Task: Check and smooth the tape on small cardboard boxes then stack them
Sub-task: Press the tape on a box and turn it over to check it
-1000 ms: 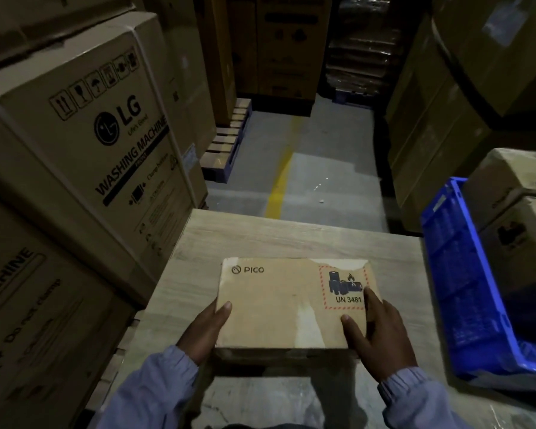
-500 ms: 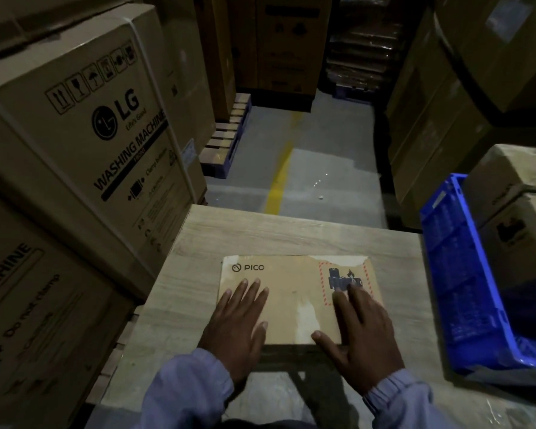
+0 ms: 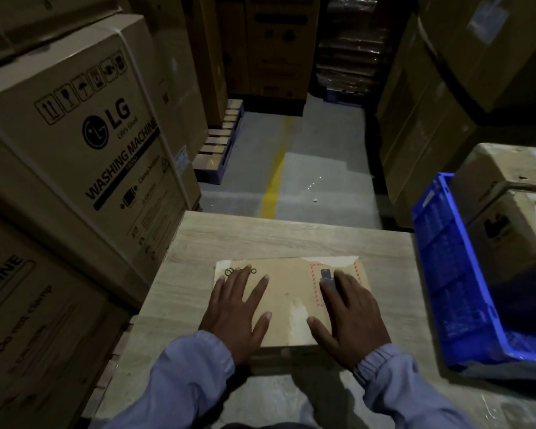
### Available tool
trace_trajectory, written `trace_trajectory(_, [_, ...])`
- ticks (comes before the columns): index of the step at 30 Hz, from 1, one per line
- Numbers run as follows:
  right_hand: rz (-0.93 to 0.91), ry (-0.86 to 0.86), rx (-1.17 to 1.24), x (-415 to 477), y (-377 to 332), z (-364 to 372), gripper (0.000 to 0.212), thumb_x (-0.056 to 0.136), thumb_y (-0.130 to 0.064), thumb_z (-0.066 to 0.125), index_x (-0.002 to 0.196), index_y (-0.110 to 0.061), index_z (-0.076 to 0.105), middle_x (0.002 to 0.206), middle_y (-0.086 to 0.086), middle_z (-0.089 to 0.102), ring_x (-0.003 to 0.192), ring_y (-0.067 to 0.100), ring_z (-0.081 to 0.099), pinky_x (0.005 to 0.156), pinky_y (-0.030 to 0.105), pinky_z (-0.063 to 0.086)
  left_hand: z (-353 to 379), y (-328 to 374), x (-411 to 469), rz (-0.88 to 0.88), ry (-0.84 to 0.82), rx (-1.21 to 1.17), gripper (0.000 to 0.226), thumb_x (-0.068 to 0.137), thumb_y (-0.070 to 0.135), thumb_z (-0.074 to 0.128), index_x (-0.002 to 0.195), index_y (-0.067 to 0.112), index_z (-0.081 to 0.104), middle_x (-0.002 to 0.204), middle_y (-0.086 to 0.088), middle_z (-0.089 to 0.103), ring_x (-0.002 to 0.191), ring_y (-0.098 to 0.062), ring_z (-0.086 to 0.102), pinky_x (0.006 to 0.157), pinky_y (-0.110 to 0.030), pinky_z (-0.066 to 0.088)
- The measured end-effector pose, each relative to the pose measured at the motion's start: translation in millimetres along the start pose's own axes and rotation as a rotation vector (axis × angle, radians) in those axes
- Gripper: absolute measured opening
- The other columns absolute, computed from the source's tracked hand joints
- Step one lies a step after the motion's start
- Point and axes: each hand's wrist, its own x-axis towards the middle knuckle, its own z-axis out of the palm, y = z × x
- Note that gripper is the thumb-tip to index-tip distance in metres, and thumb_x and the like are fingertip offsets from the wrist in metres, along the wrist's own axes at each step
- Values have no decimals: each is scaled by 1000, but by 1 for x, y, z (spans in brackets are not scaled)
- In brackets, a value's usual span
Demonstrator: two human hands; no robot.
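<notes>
Smoothing step: left hand (image 3: 235, 314) and right hand (image 3: 350, 317) flat, fingers straight, pressing small cardboard box (image 3: 287, 283), lower centre; next, likely gripping sides to stack

a warehouse: stacked washing machine cartons (image 3: 84, 144), pallets (image 3: 218, 144), a yellow floor line (image 3: 274, 178).

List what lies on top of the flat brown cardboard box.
Two flat hands: left hand over the printed logo, right hand over the red-bordered label, partly hiding both.
</notes>
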Motion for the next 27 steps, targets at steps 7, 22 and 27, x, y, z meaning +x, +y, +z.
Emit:
trace_trajectory(7, [8,-28,-22,18,3,-7,79,82,-70,31,145,-23,37,150,12,36,136,32,34,109,46,29,-6,-5,16,-43,-32,19,74,82,68,33,147,33,33,154,-10,29,140,-32,28,116,-51,15])
trace_trajectory(22, [86,-101,52,31,16,-4,81,86,-75,29,152,-40,-2,161,0,-17,148,24,-13,119,43,7,3,-12,21,-140,7,-145,82,83,72,24,154,35,1,163,-2,-10,149,-22,-7,119,-48,16])
trace_trajectory(27, [341,-40,545,2,42,-12,89,87,-54,58,154,-34,2,162,0,-5,147,27,13,117,48,23,-7,-20,-1,-304,233,-590,88,87,43,53,155,21,2,163,-1,0,145,-14,8,115,-32,15])
